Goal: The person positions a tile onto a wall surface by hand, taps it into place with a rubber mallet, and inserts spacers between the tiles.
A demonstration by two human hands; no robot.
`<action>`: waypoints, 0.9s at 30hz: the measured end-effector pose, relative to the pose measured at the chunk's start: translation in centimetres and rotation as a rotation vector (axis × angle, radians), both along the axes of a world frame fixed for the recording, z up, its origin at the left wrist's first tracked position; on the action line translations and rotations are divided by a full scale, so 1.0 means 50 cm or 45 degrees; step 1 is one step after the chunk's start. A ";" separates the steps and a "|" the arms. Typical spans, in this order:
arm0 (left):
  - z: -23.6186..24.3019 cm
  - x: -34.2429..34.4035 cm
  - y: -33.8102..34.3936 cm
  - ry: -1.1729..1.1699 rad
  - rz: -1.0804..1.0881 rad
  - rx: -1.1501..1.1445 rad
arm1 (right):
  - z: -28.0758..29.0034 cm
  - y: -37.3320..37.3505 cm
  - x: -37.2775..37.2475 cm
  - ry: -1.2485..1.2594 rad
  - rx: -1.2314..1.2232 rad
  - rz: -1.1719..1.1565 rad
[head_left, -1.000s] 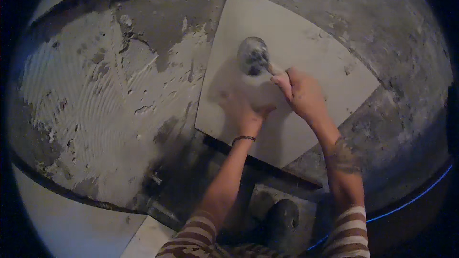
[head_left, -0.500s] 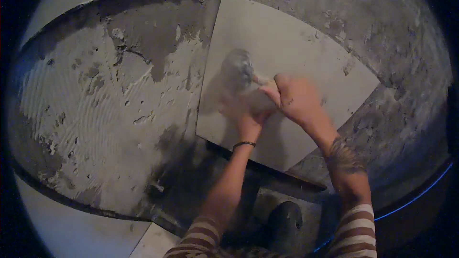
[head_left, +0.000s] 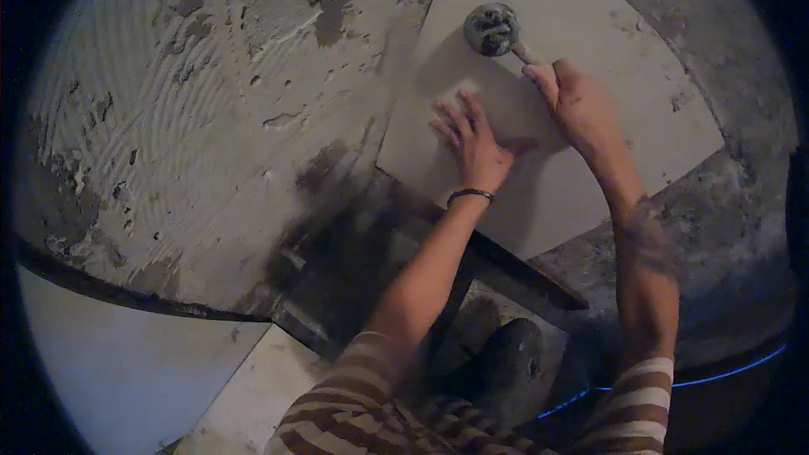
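A large pale floor tile (head_left: 581, 25) lies in front of me. My left hand (head_left: 480, 145) is spread on it or just over it, fingers apart and nothing in them, with a dark bracelet at the wrist. My right hand (head_left: 581, 105) is wrapped round the light handle of a mallet (head_left: 493, 29). The mallet's round dark head, smeared with pale mortar, is over the far left part of the tile. Whether it touches the surface I cannot tell.
Combed grey mortar (head_left: 160, 118) covers the floor at the left, beside the tile. Rough grey concrete (head_left: 725, 227) lies at the right. Another pale tile (head_left: 126, 362) sits at the lower left. A dark bar (head_left: 548, 282) runs below the tile's near edge, and a dark knee or boot (head_left: 514, 350) shows there.
The mallet has moved away from me, clear of my left hand. My left hand's fingers now show spread, where they were blurred. The whole view has shifted, too.
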State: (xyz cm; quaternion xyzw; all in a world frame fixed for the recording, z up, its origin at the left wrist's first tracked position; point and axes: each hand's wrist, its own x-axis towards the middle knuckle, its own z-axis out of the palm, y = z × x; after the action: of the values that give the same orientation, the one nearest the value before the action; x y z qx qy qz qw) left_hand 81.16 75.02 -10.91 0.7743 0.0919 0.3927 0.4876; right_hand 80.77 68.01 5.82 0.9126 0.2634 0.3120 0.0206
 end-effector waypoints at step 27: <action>0.000 -0.020 0.007 0.051 -0.145 -0.023 | -0.001 -0.013 -0.031 -0.075 -0.012 -0.016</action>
State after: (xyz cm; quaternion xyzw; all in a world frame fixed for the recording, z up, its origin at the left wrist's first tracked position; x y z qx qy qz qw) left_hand 80.17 75.40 -10.92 0.7816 0.0608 0.3479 0.5142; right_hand 79.21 67.37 5.78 0.9046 0.2584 0.3373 0.0347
